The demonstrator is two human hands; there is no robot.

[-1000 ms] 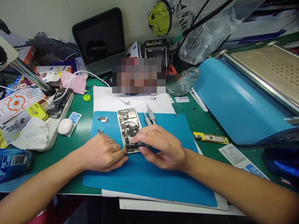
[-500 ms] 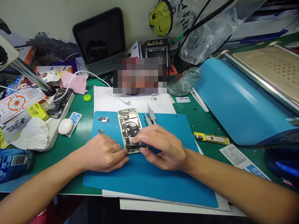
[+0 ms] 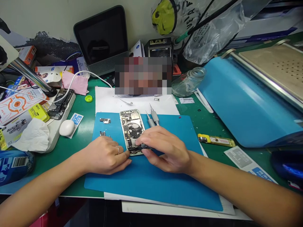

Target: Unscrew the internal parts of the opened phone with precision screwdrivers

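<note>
An opened smartphone [image 3: 132, 130], its inner boards and parts exposed, lies on a blue mat [image 3: 151, 186]. At its lower left corner my left hand [image 3: 107, 156] is closed, fingers curled, with the fingertips pressed to the phone's edge. My right hand [image 3: 165, 149] pinches a dark slim tool with a ribbed grip [image 3: 143, 146] over the lower part of the phone; the tool's tip is too small to make out. Two grey screwdrivers [image 3: 152, 118] lie just beyond the right hand. Small metal phone parts [image 3: 105, 120] rest on the mat left of the phone.
Behind the mat are white paper [image 3: 106, 99], a white cable [image 3: 94, 75] and a tilted dark screen [image 3: 101, 37]. A glass jar [image 3: 189, 82] and a yellow cutter [image 3: 216, 140] lie to the right. Boxes, another opened phone [image 3: 60, 105] and a white case [image 3: 66, 128] crowd the left.
Both hands and the phone keep almost the same positions. The view has shifted very slightly.
</note>
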